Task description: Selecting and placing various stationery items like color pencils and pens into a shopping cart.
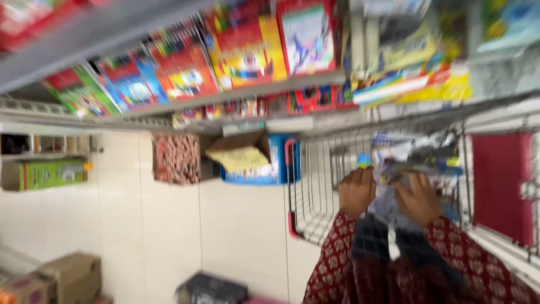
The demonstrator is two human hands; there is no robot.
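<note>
My left hand [355, 191] and my right hand [417, 198] are both closed around a clear plastic packet of colourful items [394, 169], held over a wire shopping basket [320, 191] with red trim. Both of my sleeves are dark red with a small pattern. The packet is blurred, so its contents are hard to tell. The image is tilted and smeared by motion.
Grey shelves [225, 95] above carry bright red, blue and yellow boxes [185, 67]. Near the floor stand a patterned box [176, 159], an open cardboard carton [239, 151], and a blue box [275, 163]. A green package [50, 173] lies left. Cardboard boxes [73, 276] sit at bottom left.
</note>
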